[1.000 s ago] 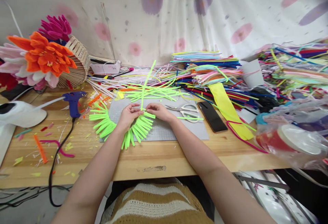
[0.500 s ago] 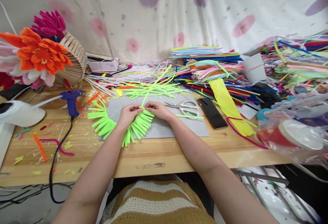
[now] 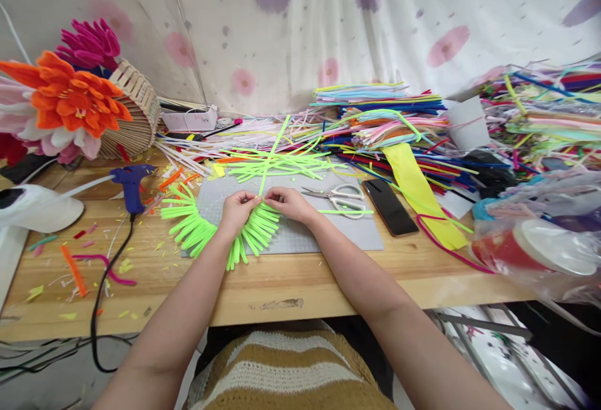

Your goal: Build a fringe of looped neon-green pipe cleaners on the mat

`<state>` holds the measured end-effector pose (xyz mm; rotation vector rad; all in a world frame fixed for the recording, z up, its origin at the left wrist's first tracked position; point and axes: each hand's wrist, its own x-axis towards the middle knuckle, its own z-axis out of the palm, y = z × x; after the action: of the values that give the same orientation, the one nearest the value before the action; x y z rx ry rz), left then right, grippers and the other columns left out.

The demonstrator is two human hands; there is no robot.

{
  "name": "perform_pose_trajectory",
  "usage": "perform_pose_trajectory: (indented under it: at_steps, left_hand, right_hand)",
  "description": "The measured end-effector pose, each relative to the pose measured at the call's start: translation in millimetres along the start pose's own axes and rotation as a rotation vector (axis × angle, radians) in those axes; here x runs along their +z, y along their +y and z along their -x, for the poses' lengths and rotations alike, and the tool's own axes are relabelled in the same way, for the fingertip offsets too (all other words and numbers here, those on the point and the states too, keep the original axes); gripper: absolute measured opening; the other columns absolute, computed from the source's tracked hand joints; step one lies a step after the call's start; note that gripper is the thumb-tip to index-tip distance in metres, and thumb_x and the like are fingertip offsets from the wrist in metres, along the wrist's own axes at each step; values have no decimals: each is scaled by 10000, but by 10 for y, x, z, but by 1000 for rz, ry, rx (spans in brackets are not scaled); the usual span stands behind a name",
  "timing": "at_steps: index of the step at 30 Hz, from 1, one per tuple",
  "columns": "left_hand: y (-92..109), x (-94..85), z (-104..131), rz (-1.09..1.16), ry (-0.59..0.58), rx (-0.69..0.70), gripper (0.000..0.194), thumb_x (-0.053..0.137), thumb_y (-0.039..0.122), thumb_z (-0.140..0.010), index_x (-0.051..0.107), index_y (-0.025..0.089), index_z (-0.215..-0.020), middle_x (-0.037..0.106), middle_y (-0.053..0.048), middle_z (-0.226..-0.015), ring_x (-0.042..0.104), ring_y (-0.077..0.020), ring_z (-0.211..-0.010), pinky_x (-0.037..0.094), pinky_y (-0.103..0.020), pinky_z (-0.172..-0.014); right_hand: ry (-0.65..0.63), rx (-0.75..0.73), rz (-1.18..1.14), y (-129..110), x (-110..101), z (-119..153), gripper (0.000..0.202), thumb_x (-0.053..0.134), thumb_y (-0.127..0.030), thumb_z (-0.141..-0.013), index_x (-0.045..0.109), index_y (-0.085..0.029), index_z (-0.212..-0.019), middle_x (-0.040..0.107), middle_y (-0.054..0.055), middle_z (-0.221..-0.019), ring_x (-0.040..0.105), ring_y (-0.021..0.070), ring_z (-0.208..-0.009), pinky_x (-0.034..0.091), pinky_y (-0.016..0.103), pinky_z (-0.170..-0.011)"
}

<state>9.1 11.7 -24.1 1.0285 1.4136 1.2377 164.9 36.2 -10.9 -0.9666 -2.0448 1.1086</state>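
Observation:
A curved fringe of neon green pipe cleaner loops (image 3: 192,227) lies over the grey cutting mat (image 3: 300,235) and the table's near part. At its right end my left hand (image 3: 238,213) pinches the strip between thumb and fingers. Close beside it my right hand (image 3: 288,202) is closed on the same green pipe cleaner, fingertips almost touching the left ones. A single straight pipe cleaner (image 3: 275,147) sticks up and away from between the fingertips. Beyond the hands lies a loose pile of green pipe cleaners (image 3: 291,167). Scissors (image 3: 340,196) rest right of my right hand.
A blue glue gun (image 3: 131,188) with a black cord stands at left among scraps. Fluffy flowers (image 3: 79,106) lean out of a basket behind it. Right of the mat are a phone (image 3: 389,206), a yellow strip (image 3: 422,191) and stacked coloured pipe cleaners (image 3: 385,119).
The free end of the upright green pipe cleaner has swung to the left and now stands steeper. Both hands stay nearly in place, still pinching at the fringe's end.

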Motion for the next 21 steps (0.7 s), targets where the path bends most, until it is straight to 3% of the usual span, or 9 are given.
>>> perform_pose_trajectory:
  at_steps: [3, 7, 14, 17, 21]
  left_hand:
    - [33, -5, 8, -24, -36, 54, 302, 749, 366, -470, 621, 148, -636, 586, 19, -590, 488, -75, -516, 370, -190, -500]
    - [126, -12, 41, 83, -83, -111, 435, 686, 521, -509, 634, 138, -710, 605, -11, -590, 540, -116, -523, 402, -220, -490]
    - [172, -63, 21, 88, -172, -220, 452, 764, 438, -433, 654, 141, -756, 623, -3, -597, 536, -103, -492, 408, -220, -494]
    - [131, -62, -7, 47, -188, -195, 439, 775, 415, -426, 667, 143, -753, 636, -7, -613, 530, -104, -503, 399, -223, -506]
    - [89, -23, -18, 5, -119, -93, 384, 773, 403, -432, 665, 139, -687, 637, -7, -616, 507, -98, -520, 389, -223, -530]
  right_hand:
    - [22, 28, 1, 21, 14, 1, 174, 511, -299, -738, 559, -133, -717, 512, -22, -615, 436, 73, -570, 343, 196, -566]
    - [38, 67, 14, 46, 22, -2, 178, 506, -301, -740, 563, -133, -724, 527, -16, -629, 449, 76, -580, 347, 200, -572]
    - [17, 81, 2, 42, 19, -5, 242, 510, -361, -741, 562, -125, -715, 508, -18, -615, 423, 72, -563, 329, 199, -547]
    - [22, 70, 6, 48, 28, -5, 217, 505, -330, -743, 567, -124, -712, 509, -18, -612, 424, 73, -561, 330, 199, -549]
    - [35, 67, -4, 49, 35, -7, 205, 509, -317, -743, 572, -125, -713, 513, -18, -614, 426, 72, -566, 333, 197, -555]
